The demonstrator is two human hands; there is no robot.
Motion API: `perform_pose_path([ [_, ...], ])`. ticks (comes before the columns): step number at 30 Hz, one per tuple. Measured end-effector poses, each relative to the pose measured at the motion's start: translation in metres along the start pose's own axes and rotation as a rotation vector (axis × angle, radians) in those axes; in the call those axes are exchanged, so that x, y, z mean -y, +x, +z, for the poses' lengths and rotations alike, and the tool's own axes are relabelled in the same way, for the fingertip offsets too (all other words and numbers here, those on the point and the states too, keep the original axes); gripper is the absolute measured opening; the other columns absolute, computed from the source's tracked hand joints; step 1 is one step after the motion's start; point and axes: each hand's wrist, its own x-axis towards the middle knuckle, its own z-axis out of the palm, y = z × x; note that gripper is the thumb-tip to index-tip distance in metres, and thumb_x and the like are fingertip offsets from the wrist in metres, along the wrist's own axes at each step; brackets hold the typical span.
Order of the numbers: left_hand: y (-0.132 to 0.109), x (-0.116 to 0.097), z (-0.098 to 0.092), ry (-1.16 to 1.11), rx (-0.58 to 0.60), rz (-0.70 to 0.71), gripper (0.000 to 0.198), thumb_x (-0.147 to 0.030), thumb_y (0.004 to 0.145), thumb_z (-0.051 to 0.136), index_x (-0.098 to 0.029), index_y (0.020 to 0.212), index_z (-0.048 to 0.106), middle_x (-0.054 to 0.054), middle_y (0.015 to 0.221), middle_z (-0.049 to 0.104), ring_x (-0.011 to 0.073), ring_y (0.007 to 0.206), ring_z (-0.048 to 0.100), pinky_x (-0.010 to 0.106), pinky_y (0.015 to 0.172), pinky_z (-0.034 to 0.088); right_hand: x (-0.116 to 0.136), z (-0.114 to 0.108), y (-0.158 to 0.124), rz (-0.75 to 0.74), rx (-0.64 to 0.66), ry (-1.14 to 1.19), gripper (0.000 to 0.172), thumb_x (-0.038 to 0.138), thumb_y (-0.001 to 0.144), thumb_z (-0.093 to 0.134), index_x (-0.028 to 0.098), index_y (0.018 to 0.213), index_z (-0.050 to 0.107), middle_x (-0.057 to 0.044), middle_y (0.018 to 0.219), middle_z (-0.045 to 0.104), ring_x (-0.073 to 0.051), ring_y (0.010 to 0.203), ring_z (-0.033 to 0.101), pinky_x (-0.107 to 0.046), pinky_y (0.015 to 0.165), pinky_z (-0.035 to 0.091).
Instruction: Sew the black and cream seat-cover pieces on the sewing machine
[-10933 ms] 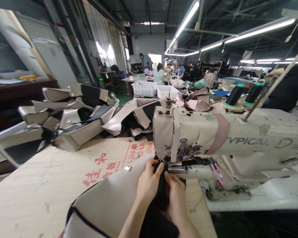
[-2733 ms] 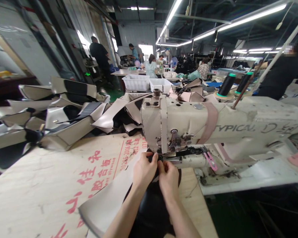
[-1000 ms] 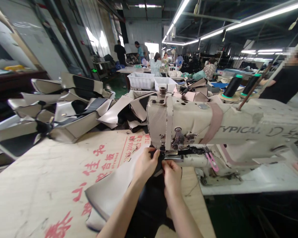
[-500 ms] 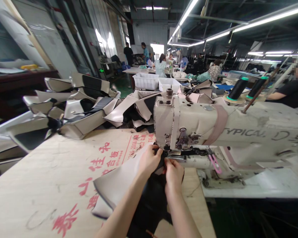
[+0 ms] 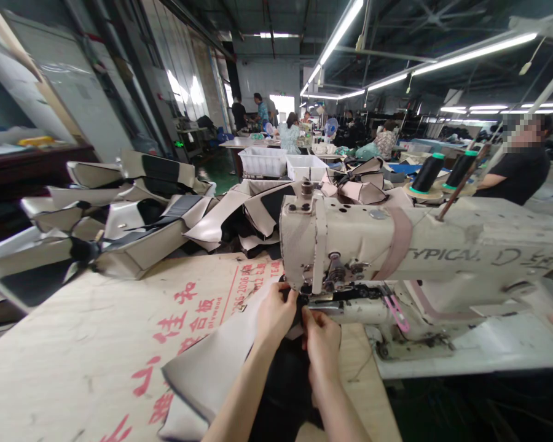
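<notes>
My left hand (image 5: 275,316) and my right hand (image 5: 321,331) are both closed on a beige and black upholstery piece (image 5: 214,368), pinching its edge right at the needle area under the head of a cream sewing machine (image 5: 396,245). The beige panel trails back to the lower left over the plywood table (image 5: 74,356). Its black part hangs down between my forearms.
A heap of sewn beige and black covers (image 5: 133,215) lies along the table's far side. Two black thread cones (image 5: 427,174) stand behind the machine. White bins (image 5: 281,164) sit further back. A person in black (image 5: 518,166) stands at the right; other workers are far off.
The beige panel has shortened since the earliest frame as it fed under the machine. My hands stay pinched at the needle. The camera view has shifted slightly.
</notes>
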Motion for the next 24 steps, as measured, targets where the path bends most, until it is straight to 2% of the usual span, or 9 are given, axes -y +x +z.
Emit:
perform_pose_path([
  [4, 0.001, -0.003, -0.002, 0.026, 0.009, -0.02, 0.027, -0.037, 0.081, 0.044, -0.021, 0.099, 0.055, 0.006, 0.086, 0.068, 0.0229, 0.087, 0.062, 0.029, 0.068, 0.04, 0.004, -0.02, -0.005, -0.036, 0.13, -0.067, 0.044, 0.054, 0.072, 0.06, 0.018, 0.05, 0.045, 0.007, 0.037, 0.036, -0.009, 0.032, 0.034, -0.022, 0.034, 0.023],
  [7, 0.001, -0.004, -0.002, 0.04, 0.015, -0.023, 0.027, -0.038, 0.081, 0.043, -0.021, 0.099, 0.055, 0.005, 0.084, 0.068, 0.0224, 0.085, 0.062, 0.028, 0.066, 0.04, 0.006, -0.04, -0.012, -0.056, 0.173, -0.103, 0.042, 0.055, 0.076, 0.055, 0.018, 0.056, 0.048, 0.007, 0.039, 0.035, -0.008, 0.035, 0.034, -0.022, 0.037, 0.023],
  [12, 0.001, -0.004, -0.001, 0.055, 0.017, -0.024, 0.029, -0.039, 0.081, 0.042, -0.02, 0.1, 0.054, 0.005, 0.086, 0.068, 0.0229, 0.088, 0.061, 0.028, 0.066, 0.039, 0.011, -0.077, -0.028, -0.084, 0.146, -0.257, 0.042, 0.056, 0.081, 0.047, 0.018, 0.07, 0.058, 0.006, 0.042, 0.036, -0.01, 0.04, 0.037, -0.023, 0.042, 0.028],
  [14, 0.001, -0.004, -0.002, 0.056, 0.017, -0.024, 0.029, -0.04, 0.081, 0.043, -0.02, 0.099, 0.054, 0.006, 0.085, 0.067, 0.0238, 0.087, 0.061, 0.029, 0.067, 0.039, 0.014, -0.099, -0.032, -0.149, 0.065, -0.334, 0.04, 0.054, 0.083, 0.045, 0.018, 0.073, 0.06, 0.005, 0.044, 0.039, -0.011, 0.042, 0.04, -0.023, 0.044, 0.032],
  [16, 0.001, -0.004, -0.002, 0.048, 0.02, -0.02, 0.029, -0.04, 0.081, 0.042, -0.021, 0.099, 0.055, 0.006, 0.084, 0.068, 0.0236, 0.086, 0.061, 0.029, 0.068, 0.04, 0.022, -0.132, -0.03, -0.362, -0.109, -0.467, 0.036, 0.05, 0.083, 0.048, 0.018, 0.072, 0.062, 0.002, 0.05, 0.049, -0.012, 0.048, 0.048, -0.023, 0.051, 0.038],
  [19, 0.002, -0.002, -0.002, 0.03, 0.021, -0.008, 0.028, -0.037, 0.081, 0.042, -0.02, 0.1, 0.055, 0.006, 0.089, 0.068, 0.0233, 0.09, 0.061, 0.029, 0.07, 0.04, 0.046, -0.196, -0.011, -0.95, -0.422, -0.712, 0.024, 0.039, 0.08, 0.058, 0.016, 0.079, 0.065, -0.007, 0.075, 0.065, -0.018, 0.071, 0.061, -0.028, 0.073, 0.046],
  [20, 0.003, -0.002, -0.002, 0.027, 0.021, -0.007, 0.028, -0.036, 0.081, 0.042, -0.02, 0.1, 0.055, 0.007, 0.092, 0.068, 0.0236, 0.092, 0.061, 0.029, 0.072, 0.04, 0.056, -0.22, -0.002, -1.09, -0.518, -0.802, 0.022, 0.034, 0.078, 0.06, 0.014, 0.085, 0.065, -0.011, 0.084, 0.066, -0.022, 0.079, 0.061, -0.033, 0.081, 0.046],
  [22, 0.004, -0.002, -0.002, 0.024, 0.022, -0.01, 0.028, -0.035, 0.08, 0.043, -0.02, 0.1, 0.055, 0.008, 0.094, 0.068, 0.0244, 0.093, 0.061, 0.029, 0.073, 0.04, 0.078, -0.263, 0.017, -1.195, -0.624, -1.009, 0.037, 0.033, 0.076, 0.062, 0.01, 0.106, 0.061, -0.018, 0.106, 0.062, -0.031, 0.101, 0.057, -0.044, 0.094, 0.041],
  [24, 0.004, -0.002, -0.002, 0.023, 0.026, -0.01, 0.028, -0.035, 0.079, 0.044, -0.02, 0.099, 0.055, 0.008, 0.093, 0.068, 0.0242, 0.092, 0.061, 0.029, 0.072, 0.04, 0.092, -0.295, 0.033, -1.195, -0.57, -1.196, 0.046, 0.037, 0.079, 0.057, 0.01, 0.116, 0.056, -0.018, 0.116, 0.059, -0.034, 0.11, 0.052, -0.05, 0.1, 0.036],
])
